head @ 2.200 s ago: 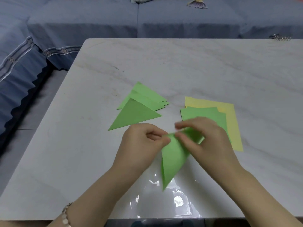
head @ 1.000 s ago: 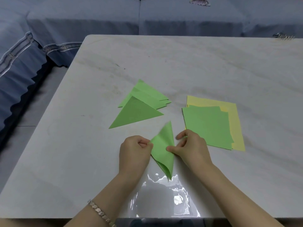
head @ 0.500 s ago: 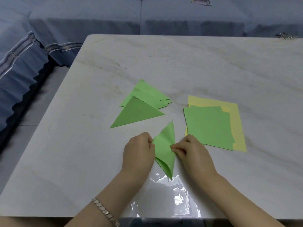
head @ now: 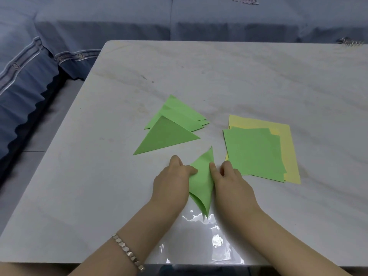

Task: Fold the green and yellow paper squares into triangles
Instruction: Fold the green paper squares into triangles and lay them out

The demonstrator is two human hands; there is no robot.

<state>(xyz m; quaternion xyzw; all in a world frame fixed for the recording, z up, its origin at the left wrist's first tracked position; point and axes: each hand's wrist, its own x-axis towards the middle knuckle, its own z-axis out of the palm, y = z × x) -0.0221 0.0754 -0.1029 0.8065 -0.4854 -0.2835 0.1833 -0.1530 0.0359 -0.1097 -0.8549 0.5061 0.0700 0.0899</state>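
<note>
A half-folded green paper stands bowed on the white marble table, its points toward and away from me. My left hand holds its left edge with thumb and fingers. My right hand pinches its right edge. A pile of folded green triangles lies just beyond my left hand. To the right lies a stack of flat green squares on top of yellow squares.
A blue sofa runs along the far and left sides of the table. A small metal object sits at the far right table edge. Glare shines on the table's near edge between my forearms.
The green paper came down from a lifted position to the table near the front edge. Both hands closed in on its two side edges, and the fold has flattened a little.
</note>
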